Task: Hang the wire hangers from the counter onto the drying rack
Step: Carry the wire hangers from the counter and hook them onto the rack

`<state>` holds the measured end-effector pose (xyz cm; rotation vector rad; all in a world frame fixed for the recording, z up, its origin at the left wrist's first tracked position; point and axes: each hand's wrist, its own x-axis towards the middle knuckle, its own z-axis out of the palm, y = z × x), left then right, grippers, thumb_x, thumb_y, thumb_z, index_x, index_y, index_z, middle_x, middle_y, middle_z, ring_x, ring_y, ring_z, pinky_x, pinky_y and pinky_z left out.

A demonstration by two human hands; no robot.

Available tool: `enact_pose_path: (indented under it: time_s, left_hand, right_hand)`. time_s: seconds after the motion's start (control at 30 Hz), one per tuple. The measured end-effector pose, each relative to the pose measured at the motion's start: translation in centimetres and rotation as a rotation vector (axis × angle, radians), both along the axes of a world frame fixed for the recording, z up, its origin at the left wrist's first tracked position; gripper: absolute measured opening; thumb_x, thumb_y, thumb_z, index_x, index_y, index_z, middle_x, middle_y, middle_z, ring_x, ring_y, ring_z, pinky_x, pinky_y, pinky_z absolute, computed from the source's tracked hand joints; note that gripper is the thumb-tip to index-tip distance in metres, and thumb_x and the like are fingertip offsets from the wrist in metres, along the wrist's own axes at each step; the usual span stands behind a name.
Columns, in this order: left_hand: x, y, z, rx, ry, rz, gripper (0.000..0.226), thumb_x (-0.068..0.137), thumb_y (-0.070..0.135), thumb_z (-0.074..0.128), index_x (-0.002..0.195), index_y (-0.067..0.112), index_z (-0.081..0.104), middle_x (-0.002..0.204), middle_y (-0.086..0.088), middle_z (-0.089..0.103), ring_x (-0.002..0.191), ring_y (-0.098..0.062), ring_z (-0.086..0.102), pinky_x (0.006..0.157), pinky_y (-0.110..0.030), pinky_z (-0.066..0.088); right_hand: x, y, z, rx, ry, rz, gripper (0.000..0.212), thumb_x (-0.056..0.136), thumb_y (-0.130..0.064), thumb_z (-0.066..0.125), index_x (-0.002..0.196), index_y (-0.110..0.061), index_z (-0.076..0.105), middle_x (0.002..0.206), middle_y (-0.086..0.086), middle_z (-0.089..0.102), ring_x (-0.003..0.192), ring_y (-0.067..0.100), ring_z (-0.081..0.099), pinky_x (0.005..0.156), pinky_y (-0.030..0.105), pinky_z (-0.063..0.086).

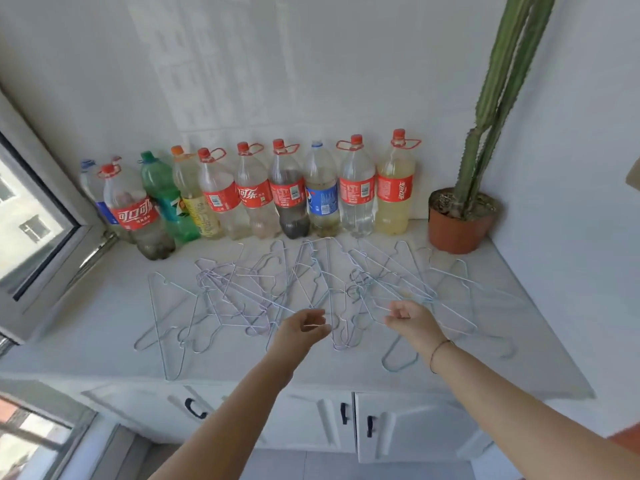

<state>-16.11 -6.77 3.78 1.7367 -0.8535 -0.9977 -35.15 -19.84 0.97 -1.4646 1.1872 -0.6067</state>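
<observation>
A home, most likely a utility corner or enclosed balcony. White counter (104, 323) ran wall to wall over cabinet doors (408, 427) with dark handles. Window (31, 216) opened at the counter's left edge. Reused soft-drink bottles (287, 192) lined the back edge; a tall cactus (502, 81) in a terracotta pot (457, 233) stood in the back right corner. Wire hangers (242, 289) lay spread across the middle.

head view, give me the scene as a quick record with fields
counter: white, cabinets below
wire hangers: many, tangled, lying flat on counter
left hand: fingers curled over hangers, grip unclear
right hand: fingers curled over hangers, grip unclear
bottles: row along back wall
cactus pot: back right corner
drying rack: not in view
</observation>
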Motion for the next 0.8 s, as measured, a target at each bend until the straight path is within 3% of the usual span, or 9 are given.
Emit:
enact_pose_path:
  time_s: [0.3,0.5,0.67,0.73,0.8]
  left_hand:
    - [4.2,-9.2,-4.3,0.099,-0.038,-0.039,0.033,0.081,0.015,0.07,0.113,0.014,0.062,0.102,-0.001,0.063,0.084,-0.009,0.058,0.063,-0.005,0.044]
    - [4.5,-14.2,-7.2,0.219,-0.001,-0.076,0.041,0.081,0.016,0.07,0.119,0.007,0.06,0.106,-0.008,0.064,0.095,-0.019,0.059,0.082,-0.024,0.042]
    - [4.3,-17.7,-9.0,0.313,0.038,-0.043,0.042,0.081,0.015,0.069,0.121,0.007,0.058,0.101,-0.007,0.065,0.093,-0.02,0.058,0.085,-0.03,0.046]
    - [4.3,-18.7,-9.6,0.345,0.053,-0.021,0.042,0.08,0.013,0.07,0.12,0.007,0.059,0.1,-0.009,0.064,0.089,-0.021,0.058,0.081,-0.029,0.047]
    - [4.2,-19.3,-9.7,0.36,0.077,0.009,0.037,0.08,0.01,0.069,0.116,0.006,0.061,0.095,-0.01,0.062,0.077,-0.018,0.056,0.067,-0.025,0.046]
  right_hand:
    - [4.5,-5.1,-2.4,0.087,0.034,-0.081,0.023,0.08,-0.008,0.067,0.1,-0.016,0.057,0.099,0.003,0.058,0.095,0.016,0.055,0.083,0.023,0.038]
    - [4.2,-6.8,-5.0,0.16,0.042,-0.15,0.026,0.076,-0.016,0.073,0.099,-0.016,0.059,0.097,0.002,0.059,0.092,0.015,0.056,0.082,0.023,0.04]
    - [3.7,-8.4,-6.3,0.213,0.022,-0.207,0.026,0.074,-0.007,0.073,0.097,-0.012,0.061,0.095,0.006,0.059,0.09,0.017,0.056,0.084,0.025,0.043]
    - [3.7,-9.1,-6.3,0.223,0.008,-0.221,0.024,0.075,-0.002,0.071,0.095,-0.01,0.06,0.093,0.007,0.058,0.088,0.017,0.055,0.08,0.021,0.044]
    - [3.6,-9.9,-6.6,0.228,-0.008,-0.215,0.023,0.076,0.001,0.068,0.093,-0.011,0.06,0.093,0.009,0.057,0.089,0.018,0.055,0.075,0.018,0.044]
